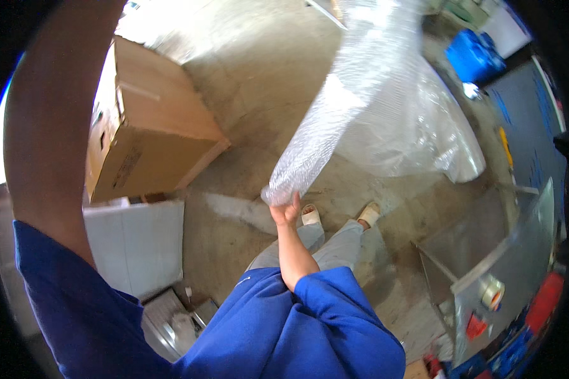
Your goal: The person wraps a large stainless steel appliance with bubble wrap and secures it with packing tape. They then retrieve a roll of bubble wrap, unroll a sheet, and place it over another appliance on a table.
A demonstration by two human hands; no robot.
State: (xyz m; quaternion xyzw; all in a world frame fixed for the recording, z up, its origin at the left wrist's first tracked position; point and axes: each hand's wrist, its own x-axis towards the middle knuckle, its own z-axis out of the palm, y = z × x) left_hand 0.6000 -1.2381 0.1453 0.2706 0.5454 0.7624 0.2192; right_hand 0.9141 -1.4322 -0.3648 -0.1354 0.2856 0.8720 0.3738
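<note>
My right hand point(286, 211) is closed around the lower end of a long, bunched length of clear bubble wrap point(325, 120), just in front of my feet. The wrap slants up and to the right, out past the top edge. A looser, wider part of the clear plastic point(417, 132) spreads to its right, low over the floor. My left arm point(54, 126) is raised along the left side of the picture and runs out at the top, so its hand is hidden from view.
A large brown cardboard box point(164, 120) stands at the left, with a white panel point(136, 246) below it. Blue jerrycans point(474, 55) are at the far right. Nearer on the right, a plastic-covered table point(512, 252) carries a tape roll point(492, 292). The floor is concrete.
</note>
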